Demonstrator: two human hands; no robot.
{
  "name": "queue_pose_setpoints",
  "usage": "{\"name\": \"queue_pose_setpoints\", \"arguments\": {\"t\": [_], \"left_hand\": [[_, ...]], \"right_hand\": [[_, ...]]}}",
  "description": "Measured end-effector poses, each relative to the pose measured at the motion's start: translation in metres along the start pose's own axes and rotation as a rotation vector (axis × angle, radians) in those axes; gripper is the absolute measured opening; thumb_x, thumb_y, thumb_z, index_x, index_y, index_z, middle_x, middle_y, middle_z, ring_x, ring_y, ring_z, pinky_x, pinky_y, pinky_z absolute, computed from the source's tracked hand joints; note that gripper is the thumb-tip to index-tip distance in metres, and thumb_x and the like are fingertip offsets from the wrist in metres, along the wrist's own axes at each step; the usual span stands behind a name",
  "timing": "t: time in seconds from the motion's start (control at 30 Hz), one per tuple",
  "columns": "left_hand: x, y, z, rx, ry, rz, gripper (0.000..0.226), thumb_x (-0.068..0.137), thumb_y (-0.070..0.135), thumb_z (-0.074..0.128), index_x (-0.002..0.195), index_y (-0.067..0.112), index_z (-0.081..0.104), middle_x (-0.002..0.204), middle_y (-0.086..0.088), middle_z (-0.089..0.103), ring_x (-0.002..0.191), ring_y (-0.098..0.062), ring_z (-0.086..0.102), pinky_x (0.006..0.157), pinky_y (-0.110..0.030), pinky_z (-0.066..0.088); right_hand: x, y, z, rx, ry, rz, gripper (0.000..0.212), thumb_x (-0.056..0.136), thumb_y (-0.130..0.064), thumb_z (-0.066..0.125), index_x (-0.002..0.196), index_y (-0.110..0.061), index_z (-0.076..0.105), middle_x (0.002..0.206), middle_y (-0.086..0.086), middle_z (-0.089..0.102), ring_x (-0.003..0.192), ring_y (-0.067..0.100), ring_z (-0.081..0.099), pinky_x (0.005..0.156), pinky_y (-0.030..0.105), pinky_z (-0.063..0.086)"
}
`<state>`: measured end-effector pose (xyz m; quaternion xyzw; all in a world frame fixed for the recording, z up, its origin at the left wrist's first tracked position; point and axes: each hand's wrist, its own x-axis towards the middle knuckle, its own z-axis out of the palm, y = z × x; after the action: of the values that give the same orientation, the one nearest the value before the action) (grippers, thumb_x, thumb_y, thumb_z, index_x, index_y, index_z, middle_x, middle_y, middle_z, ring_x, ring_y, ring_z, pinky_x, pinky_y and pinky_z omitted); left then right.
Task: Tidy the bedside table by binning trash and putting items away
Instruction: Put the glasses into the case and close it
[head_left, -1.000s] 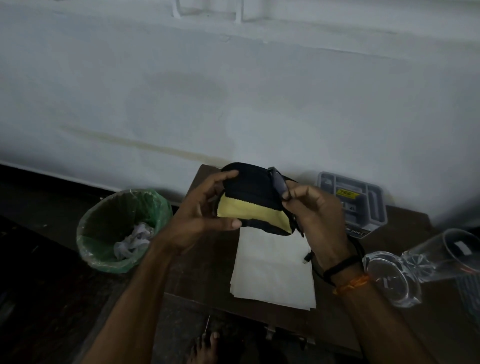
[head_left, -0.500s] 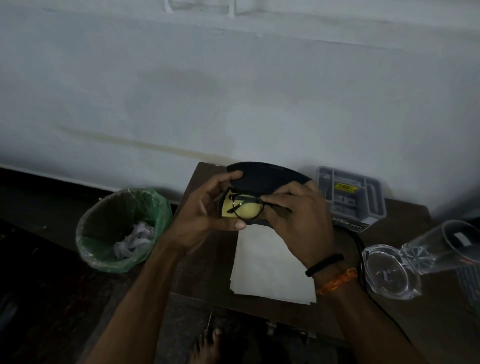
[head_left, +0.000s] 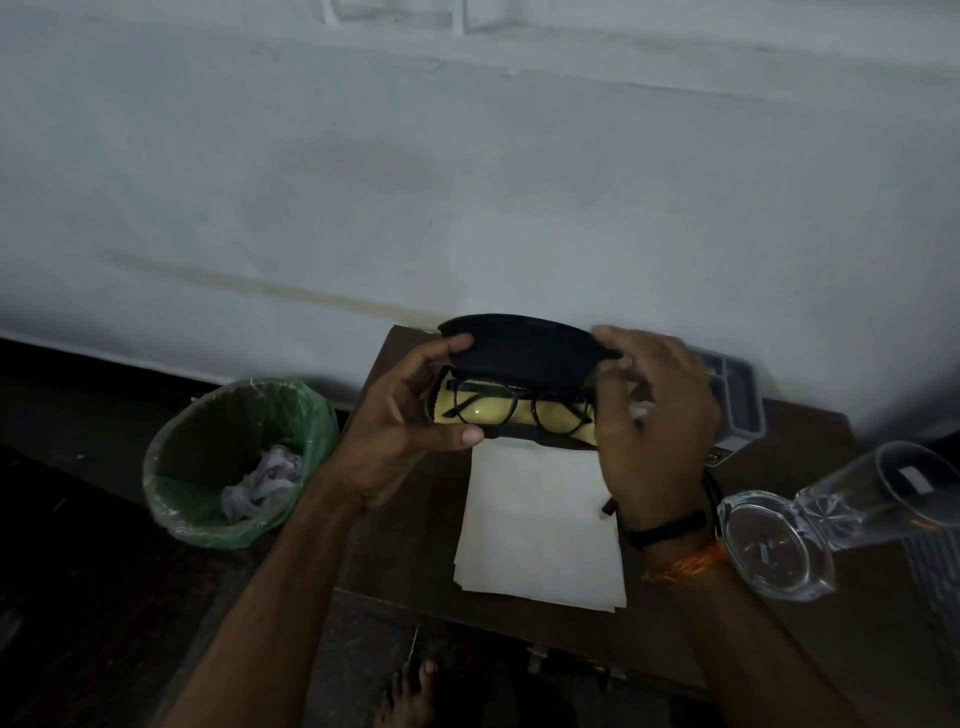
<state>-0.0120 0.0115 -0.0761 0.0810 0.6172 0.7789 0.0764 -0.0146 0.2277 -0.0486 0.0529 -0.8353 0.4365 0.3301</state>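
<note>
Holding a black glasses case (head_left: 519, 358) up over the brown table (head_left: 415, 545), we are using both hands. Our left hand (head_left: 400, 431) is gripping the left end of the case, with the thumb under the bottom half and a finger curled on the lid. Our right hand (head_left: 649, 421) is gripping the right end, with the fingers curled over the lid's edge. The case is standing open, with its lid tipped up toward the white wall (head_left: 467, 182).

We are seeing a pair of glasses (head_left: 519, 410) with a dark frame lying inside the case. They are resting on a yellow cloth (head_left: 561, 423) that is lining the bottom half.

Under the case, a stack of white paper (head_left: 540, 530) is lying flat on the table. A grey tray (head_left: 737, 400) is sitting at the back of the table, partly hidden behind our right hand. A clear glass (head_left: 883, 499) is lying on its side at the right, and a round glass dish (head_left: 774, 551) is sitting just beside it, near our right wrist. A black band and an orange thread are going around that wrist.

On the floor to the left of the table, a bin (head_left: 239, 462) with a green bag is standing. Crumpled white trash (head_left: 265, 483) is lying inside it. Our bare foot (head_left: 410, 696) is showing at the bottom, below the table edge.
</note>
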Motion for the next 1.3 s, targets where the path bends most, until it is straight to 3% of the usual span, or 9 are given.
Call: {"name": "queue_pose_setpoints", "arguments": {"t": [0.13,0.23,0.33,0.5,0.6,0.77,0.93,1.1,1.3], "left_hand": [[0.0,0.002,0.0,-0.027,-0.004,0.016,0.083,0.066,-0.013,0.072,0.142,0.009,0.045,0.136,-0.006,0.057,0.125,-0.023,0.055,0.089,-0.034,0.054],[0.0,0.002,0.003,-0.044,-0.007,0.016,0.079,0.066,-0.015,0.071,0.138,0.004,0.044,0.135,-0.006,0.057,0.123,-0.022,0.056,0.089,-0.036,0.055],[0.001,-0.002,0.004,-0.118,-0.014,-0.011,0.071,0.066,-0.021,0.071,0.126,0.007,0.044,0.128,-0.006,0.059,0.116,-0.022,0.059,0.086,-0.037,0.057],[0.003,-0.005,0.005,-0.167,0.025,-0.085,0.075,0.068,-0.018,0.071,0.13,0.013,0.041,0.117,-0.006,0.069,0.108,-0.032,0.066,0.087,-0.05,0.057],[0.004,-0.004,0.001,-0.254,0.03,-0.152,0.071,0.077,-0.01,0.068,0.137,0.02,0.045,0.122,-0.009,0.068,0.109,-0.041,0.066,0.084,-0.057,0.056],[0.01,0.003,0.003,-0.251,0.164,-0.295,0.051,0.089,0.039,0.062,0.125,0.003,0.054,0.122,-0.024,0.061,0.108,-0.042,0.065,0.08,-0.049,0.058],[0.012,0.0,0.003,-0.196,0.226,-0.31,0.009,0.089,0.01,0.063,0.098,0.008,0.059,0.103,-0.015,0.064,0.09,-0.03,0.071,0.068,-0.045,0.06],[0.011,-0.002,0.004,-0.207,0.202,-0.324,0.019,0.08,0.004,0.066,0.097,0.008,0.061,0.108,-0.015,0.065,0.096,-0.034,0.07,0.069,-0.046,0.061],[0.008,-0.001,-0.002,-0.208,0.217,-0.327,0.032,0.074,0.004,0.069,0.106,0.002,0.064,0.112,-0.015,0.067,0.097,-0.033,0.072,0.071,-0.049,0.061]], "right_hand": [[-0.002,0.006,0.0,0.046,0.135,0.215,0.024,0.095,-0.019,0.054,0.114,-0.014,0.067,0.11,0.001,0.067,0.101,0.015,0.061,0.088,0.039,0.054],[-0.006,0.006,0.002,0.089,-0.02,0.385,0.036,0.097,-0.043,0.046,0.121,-0.021,0.063,0.116,-0.004,0.066,0.108,0.009,0.06,0.095,0.033,0.05],[-0.006,0.001,0.002,0.2,-0.145,0.535,0.036,0.099,-0.057,0.036,0.107,-0.034,0.063,0.105,-0.012,0.065,0.098,-0.001,0.06,0.091,0.033,0.048],[0.002,0.003,-0.006,0.684,-0.373,1.088,0.049,0.093,-0.059,0.046,0.127,-0.025,0.058,0.113,0.007,0.071,0.09,0.028,0.074,0.066,0.046,0.061],[0.004,0.009,-0.01,0.752,-0.401,1.108,0.041,0.092,-0.037,0.06,0.125,-0.013,0.061,0.118,0.013,0.069,0.096,0.03,0.072,0.071,0.042,0.061],[0.005,0.016,-0.011,0.813,-0.435,1.1,0.037,0.088,-0.011,0.068,0.125,-0.01,0.061,0.118,0.012,0.069,0.102,0.028,0.071,0.077,0.038,0.061],[0.001,0.02,-0.01,0.822,-0.509,1.157,0.042,0.084,-0.001,0.068,0.125,-0.013,0.061,0.115,0.014,0.071,0.099,0.027,0.072,0.077,0.033,0.062],[-0.003,0.018,-0.007,0.815,-0.516,1.152,0.044,0.08,-0.013,0.075,0.122,-0.014,0.06,0.114,0.018,0.071,0.094,0.035,0.073,0.074,0.038,0.062],[-0.007,0.019,-0.001,0.843,-0.483,1.105,0.046,0.08,-0.003,0.074,0.122,-0.01,0.058,0.119,0.016,0.067,0.096,0.033,0.073,0.075,0.04,0.062]]}}
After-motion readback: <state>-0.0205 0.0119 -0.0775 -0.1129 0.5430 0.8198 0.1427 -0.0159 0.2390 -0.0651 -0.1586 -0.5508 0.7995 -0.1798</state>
